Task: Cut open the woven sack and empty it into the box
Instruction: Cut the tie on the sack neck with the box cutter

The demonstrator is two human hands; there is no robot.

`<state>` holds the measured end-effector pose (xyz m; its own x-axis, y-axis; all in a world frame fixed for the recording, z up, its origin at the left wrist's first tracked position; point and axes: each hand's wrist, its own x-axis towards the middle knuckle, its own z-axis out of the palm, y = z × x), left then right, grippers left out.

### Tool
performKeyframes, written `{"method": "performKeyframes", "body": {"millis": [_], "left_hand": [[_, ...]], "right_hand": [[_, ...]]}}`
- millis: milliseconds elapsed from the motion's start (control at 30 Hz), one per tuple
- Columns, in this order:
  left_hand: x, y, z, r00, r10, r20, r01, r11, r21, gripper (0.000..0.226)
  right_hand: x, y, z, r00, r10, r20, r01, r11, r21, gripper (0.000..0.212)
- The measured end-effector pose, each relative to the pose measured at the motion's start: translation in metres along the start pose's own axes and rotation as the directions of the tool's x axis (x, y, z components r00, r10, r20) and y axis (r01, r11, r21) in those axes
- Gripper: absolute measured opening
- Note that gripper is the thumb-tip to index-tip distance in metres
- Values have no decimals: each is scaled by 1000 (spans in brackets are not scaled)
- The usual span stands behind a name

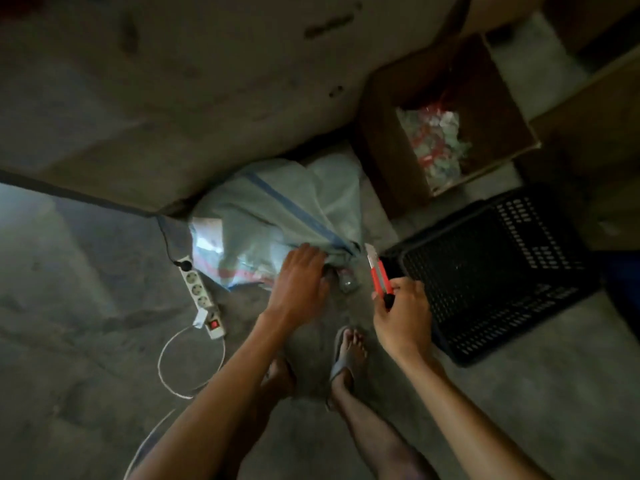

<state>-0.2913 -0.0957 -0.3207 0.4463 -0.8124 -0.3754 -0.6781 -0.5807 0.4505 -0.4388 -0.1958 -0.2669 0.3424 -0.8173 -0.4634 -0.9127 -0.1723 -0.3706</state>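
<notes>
Left hand (300, 285) grips the woven sack's (277, 216) gathered neck; right hand (403, 313) holds a red utility knife (379, 273) (blade extended), cardboard box (446, 116) at one o'clock.

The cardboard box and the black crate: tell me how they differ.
The cardboard box is brown with solid walls; the black crate is plastic with perforated walls. The box holds a pile of small whitish and red pieces; nothing is visible inside the crate. The box sits farther from the person, beyond the sack; the crate sits close beside the right hand. Both stand open-topped on the floor.
</notes>
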Motion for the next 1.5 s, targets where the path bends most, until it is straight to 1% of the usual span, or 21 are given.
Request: {"method": "performKeyframes", "body": {"millis": [67, 167, 233, 300, 433, 467, 500, 567, 633, 667, 767, 800, 867, 900, 967, 1100, 1167, 1267, 1333, 1400, 1500], "left_hand": [[20, 9, 55, 980, 125, 153, -134, 990, 48, 45], [48, -1, 148, 878, 271, 395, -377, 899, 223, 53], [68, -19, 206, 793, 339, 506, -560, 733, 387, 50], [98, -37, 249, 744, 371, 556, -661, 532, 529, 47], [166, -69, 315, 712, 291, 639, -687, 99, 720, 53], [181, -75, 325, 708, 274, 651, -681, 17, 732, 52], [196, -83, 334, 704, 268, 658, -682, -5, 731, 50], [221, -95, 344, 686, 316, 656, -709, 83, 701, 42], [240, -98, 344, 595, 553, 583, -771, 191, 607, 36], [249, -102, 341, 586, 645, 490, -775, 268, 572, 33], [276, -105, 304, 763, 438, 475, -645, 475, 598, 23], [284, -107, 287, 832, 353, 429, -555, 533, 638, 27], [295, -103, 250, 906, 302, 296, -423, 671, 609, 30], [299, -100, 229, 927, 302, 221, -374, 735, 566, 26], [306, -100, 181, 960, 275, 54, -269, 851, 451, 42], [265, -110, 78, 942, 148, -300, -151, 988, 14, 55], [227, -106, 32, 900, 25, -434, -167, 942, -291, 53], [184, -102, -26, 839, -123, -530, -306, 698, -647, 38], [161, -106, -51, 808, -174, -563, -401, 538, -741, 36], [136, -110, -58, 796, -178, -578, -465, 431, -773, 42], [117, -117, -33, 837, -140, -530, -441, 401, -803, 52]], "right_hand": [[14, 34, 22, 999, 40, -18, -39, 999, 38, 23], [35, 76, 68, 992, 123, -10, -121, 985, 124, 25], [48, 102, 108, 987, 158, -13, -153, 972, 176, 27], [59, 126, 149, 989, 140, -45, -129, 973, 189, 29], [83, 159, 224, 979, 143, -143, -98, 954, 283, 22], [90, 163, 241, 970, 162, -179, -90, 932, 352, 17], [97, 164, 257, 959, 182, -217, -75, 902, 426, 16], [111, 159, 289, 935, 216, -283, -29, 839, 544, 17], [125, 149, 314, 898, 237, -371, 47, 786, 616, 21], [132, 143, 323, 869, 247, -429, 96, 766, 636, 22], [159, 120, 329, 777, 236, -583, 287, 691, 663, 25], [169, 110, 326, 750, 221, -624, 352, 665, 659, 25], [189, 89, 311, 682, 200, -703, 462, 627, 627, 26], [198, 76, 298, 645, 189, -741, 517, 605, 605, 26], [206, 44, 264, 585, 173, -792, 617, 539, 573, 25], [181, -15, 190, 529, 31, -848, 770, 401, 496, 26], [164, -40, 153, 531, -96, -842, 797, 395, 457, 29], [146, -69, 101, 509, -303, -806, 843, 366, 395, 30], [131, -78, 79, 467, -430, -773, 880, 315, 356, 29], [116, -77, 70, 432, -523, -735, 900, 298, 316, 29], [95, -61, 85, 470, -566, -678, 882, 330, 336, 28]]}}
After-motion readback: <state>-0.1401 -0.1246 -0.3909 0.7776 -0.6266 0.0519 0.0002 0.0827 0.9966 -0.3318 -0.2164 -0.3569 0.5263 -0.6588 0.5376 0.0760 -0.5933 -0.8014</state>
